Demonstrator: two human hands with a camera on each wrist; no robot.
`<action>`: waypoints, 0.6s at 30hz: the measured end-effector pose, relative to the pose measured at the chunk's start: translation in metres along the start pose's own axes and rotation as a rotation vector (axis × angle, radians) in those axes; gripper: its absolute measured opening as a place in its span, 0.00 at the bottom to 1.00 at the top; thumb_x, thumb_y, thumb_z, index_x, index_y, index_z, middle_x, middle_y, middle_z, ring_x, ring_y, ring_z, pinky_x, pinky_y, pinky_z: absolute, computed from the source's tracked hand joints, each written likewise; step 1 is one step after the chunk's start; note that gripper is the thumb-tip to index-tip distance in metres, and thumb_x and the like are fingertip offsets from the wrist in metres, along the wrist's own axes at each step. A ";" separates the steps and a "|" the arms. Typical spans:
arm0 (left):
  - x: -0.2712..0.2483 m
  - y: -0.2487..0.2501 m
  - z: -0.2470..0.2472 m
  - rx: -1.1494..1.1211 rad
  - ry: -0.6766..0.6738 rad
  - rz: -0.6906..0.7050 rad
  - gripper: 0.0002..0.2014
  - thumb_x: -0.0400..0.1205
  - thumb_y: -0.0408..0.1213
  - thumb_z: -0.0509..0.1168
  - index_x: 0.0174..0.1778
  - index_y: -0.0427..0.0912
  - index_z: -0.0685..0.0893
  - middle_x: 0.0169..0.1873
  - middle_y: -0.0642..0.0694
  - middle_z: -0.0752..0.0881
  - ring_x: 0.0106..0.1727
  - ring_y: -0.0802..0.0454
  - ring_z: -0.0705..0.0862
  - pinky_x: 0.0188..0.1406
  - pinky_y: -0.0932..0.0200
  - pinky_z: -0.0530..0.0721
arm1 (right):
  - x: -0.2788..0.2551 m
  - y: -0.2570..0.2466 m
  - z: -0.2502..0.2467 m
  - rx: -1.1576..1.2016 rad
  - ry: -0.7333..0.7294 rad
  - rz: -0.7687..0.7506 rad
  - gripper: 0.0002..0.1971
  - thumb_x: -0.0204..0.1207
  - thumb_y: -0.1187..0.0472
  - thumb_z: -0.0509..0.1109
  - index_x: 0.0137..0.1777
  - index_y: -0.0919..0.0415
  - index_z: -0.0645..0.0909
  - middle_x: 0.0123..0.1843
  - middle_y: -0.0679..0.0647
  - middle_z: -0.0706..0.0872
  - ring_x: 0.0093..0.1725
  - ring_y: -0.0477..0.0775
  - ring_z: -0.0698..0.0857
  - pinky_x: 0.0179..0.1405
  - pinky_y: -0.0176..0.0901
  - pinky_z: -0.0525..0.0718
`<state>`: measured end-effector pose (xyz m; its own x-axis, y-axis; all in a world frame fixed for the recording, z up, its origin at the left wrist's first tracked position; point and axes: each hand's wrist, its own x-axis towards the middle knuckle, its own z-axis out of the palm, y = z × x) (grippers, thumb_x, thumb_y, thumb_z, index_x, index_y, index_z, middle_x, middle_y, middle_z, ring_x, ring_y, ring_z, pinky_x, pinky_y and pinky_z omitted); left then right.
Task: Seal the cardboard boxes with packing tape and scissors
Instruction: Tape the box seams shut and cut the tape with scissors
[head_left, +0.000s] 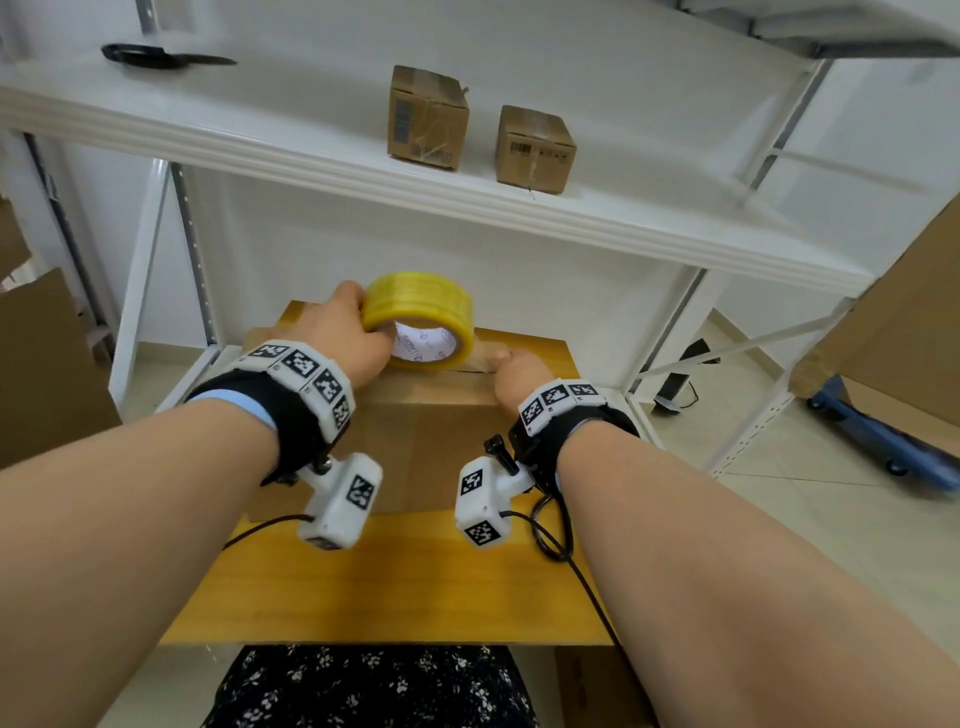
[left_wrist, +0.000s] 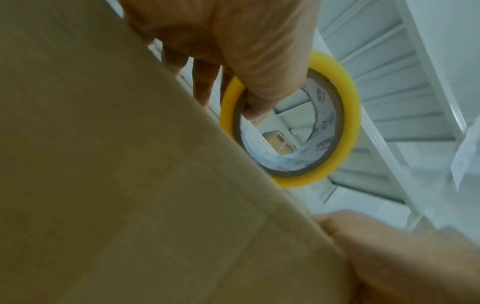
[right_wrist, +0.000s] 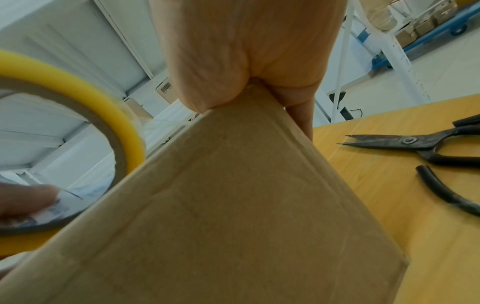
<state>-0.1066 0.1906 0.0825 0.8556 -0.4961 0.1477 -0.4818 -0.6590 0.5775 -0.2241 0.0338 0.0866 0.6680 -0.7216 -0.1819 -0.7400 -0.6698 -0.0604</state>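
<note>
Printed marks show on four things — none can be read as words or numbers.

The nearer small brown cardboard box (head_left: 535, 148) on the white metal shelf (head_left: 311, 140) carries a black barcode and a row of small handling symbols, too small to decipher; the same barcode shows in the right wrist view. The second small brown cardboard box (head_left: 427, 117) beside it bears a dark printed panel, blurred. The white inner core of the yellow packing tape roll (head_left: 422, 325) has red and blue logo print — illegible. The white wrist-worn camera bands (head_left: 306, 371) show black-and-white square marker codes.
</note>
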 end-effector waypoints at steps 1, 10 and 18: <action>-0.002 -0.006 -0.004 0.101 -0.035 -0.001 0.17 0.76 0.61 0.51 0.56 0.59 0.70 0.55 0.43 0.84 0.63 0.37 0.77 0.63 0.35 0.70 | 0.000 -0.002 0.001 -0.013 0.006 -0.018 0.21 0.87 0.70 0.53 0.80 0.67 0.65 0.75 0.63 0.75 0.73 0.61 0.78 0.62 0.46 0.79; -0.016 -0.010 -0.003 0.254 -0.096 0.042 0.31 0.77 0.66 0.35 0.60 0.60 0.77 0.61 0.45 0.84 0.71 0.39 0.75 0.73 0.20 0.52 | -0.007 0.011 -0.003 0.176 -0.017 -0.022 0.24 0.92 0.53 0.44 0.71 0.68 0.75 0.70 0.66 0.81 0.65 0.67 0.80 0.57 0.51 0.74; -0.017 -0.010 -0.002 0.287 -0.086 0.066 0.33 0.79 0.66 0.33 0.67 0.57 0.73 0.67 0.45 0.80 0.71 0.41 0.74 0.72 0.21 0.56 | -0.017 -0.002 -0.014 0.249 0.056 -0.011 0.19 0.88 0.66 0.56 0.77 0.66 0.73 0.70 0.64 0.82 0.68 0.63 0.82 0.61 0.49 0.80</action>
<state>-0.1155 0.2069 0.0761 0.8076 -0.5810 0.1013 -0.5798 -0.7507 0.3167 -0.2332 0.0449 0.1035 0.6744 -0.7277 -0.1252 -0.7243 -0.6190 -0.3037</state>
